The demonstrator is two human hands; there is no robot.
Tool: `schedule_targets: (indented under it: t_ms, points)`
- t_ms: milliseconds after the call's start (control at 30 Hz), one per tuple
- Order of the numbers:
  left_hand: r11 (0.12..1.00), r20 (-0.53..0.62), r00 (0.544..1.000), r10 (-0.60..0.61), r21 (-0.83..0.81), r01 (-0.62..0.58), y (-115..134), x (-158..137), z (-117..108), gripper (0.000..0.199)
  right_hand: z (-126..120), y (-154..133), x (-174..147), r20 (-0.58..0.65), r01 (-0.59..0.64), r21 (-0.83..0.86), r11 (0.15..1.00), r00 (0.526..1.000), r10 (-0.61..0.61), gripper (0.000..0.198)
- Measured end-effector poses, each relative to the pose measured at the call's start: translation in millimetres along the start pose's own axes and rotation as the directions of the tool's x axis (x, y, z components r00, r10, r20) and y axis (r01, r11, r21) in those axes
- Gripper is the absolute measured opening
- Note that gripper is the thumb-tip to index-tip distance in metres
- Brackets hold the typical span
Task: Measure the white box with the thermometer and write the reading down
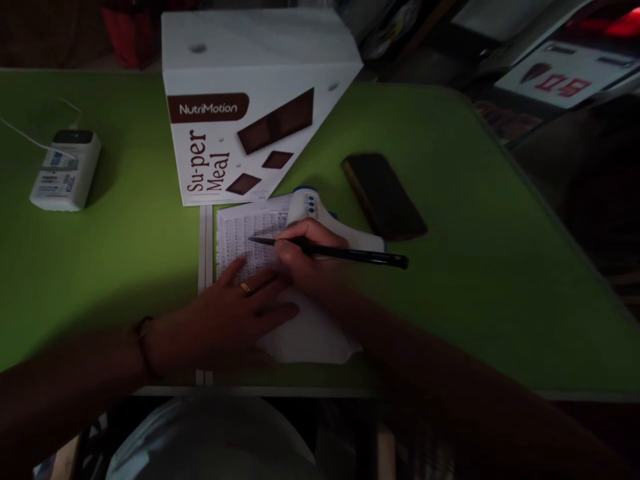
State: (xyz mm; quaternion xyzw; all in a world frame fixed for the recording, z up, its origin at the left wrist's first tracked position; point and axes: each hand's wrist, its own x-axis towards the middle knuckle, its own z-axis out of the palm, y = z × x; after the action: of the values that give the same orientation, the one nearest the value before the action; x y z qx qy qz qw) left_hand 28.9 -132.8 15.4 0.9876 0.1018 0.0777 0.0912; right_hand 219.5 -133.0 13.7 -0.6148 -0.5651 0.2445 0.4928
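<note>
My right hand [310,257] grips a black pen [360,255], its tip pointing left over a sheet of paper [310,330] covered in small dense print or writing at its upper part. Whether the tip touches the sheet I cannot tell. My left hand [250,310], with a ring on one finger and a dark bracelet at the wrist, lies flat on the paper, fingers spread. Just beyond my right hand lies a white and blue infrared thermometer [303,203], partly covered by that hand and resting over the paper's upper right corner.
A white NutriMotion box [210,157] stands behind the paper on the green table [500,280]. A dark phone [385,197] lies to the right. At the far left is a white power bank [70,170] with a cable. The light is dim.
</note>
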Motion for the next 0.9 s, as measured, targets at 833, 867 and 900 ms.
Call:
schedule_targets:
  t_ms: [833,867,900]
  points:
    - [1.000,0.014,1.000,0.006,-0.022,-0.005,-1.5,0.1,-5.3,0.078,-0.4,6.6,0.1,0.019,0.068,-0.047,0.997,0.998,-0.067,0.006]
    - [1.000,0.018,1.000,0.006,-0.025,-0.005,-1.7,0.0,-5.3,0.078,-0.4,6.9,0.2,0.020,0.069,-0.047,0.997,0.997,-0.068,0.006]
    - [1.000,0.022,1.000,0.005,-0.027,-0.005,-2.0,-0.1,-5.1,0.078,-0.4,7.0,0.2,0.017,0.064,-0.047,0.997,0.998,-0.063,0.007]
